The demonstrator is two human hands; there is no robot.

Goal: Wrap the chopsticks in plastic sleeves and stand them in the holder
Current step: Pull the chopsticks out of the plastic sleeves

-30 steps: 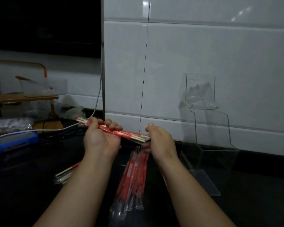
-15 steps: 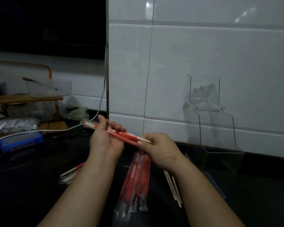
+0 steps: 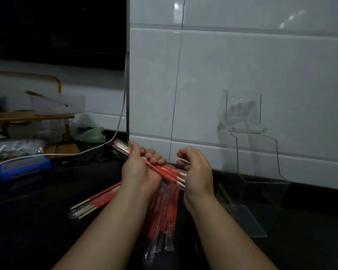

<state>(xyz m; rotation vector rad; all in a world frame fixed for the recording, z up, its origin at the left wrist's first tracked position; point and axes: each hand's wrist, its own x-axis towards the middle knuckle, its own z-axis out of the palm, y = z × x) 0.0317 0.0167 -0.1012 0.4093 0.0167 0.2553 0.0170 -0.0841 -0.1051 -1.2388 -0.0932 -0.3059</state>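
I see left hand (image 3: 140, 169) gripping sleeved chopsticks (image 3: 165, 170); tips touch right hand (image 3: 198, 172) palm, its fingers loosely curled. Clear acrylic holder (image 3: 246, 130) just right of hands.

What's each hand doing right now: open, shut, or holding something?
Left hand: grips the bundle of red-and-cream chopsticks in a clear plastic sleeve.
Right hand: fingers curled at the chopstick tips; whether it holds them cannot be told.

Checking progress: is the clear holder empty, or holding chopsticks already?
Empty. The clear holder stands upright, and nothing red or wooden shows through its walls.
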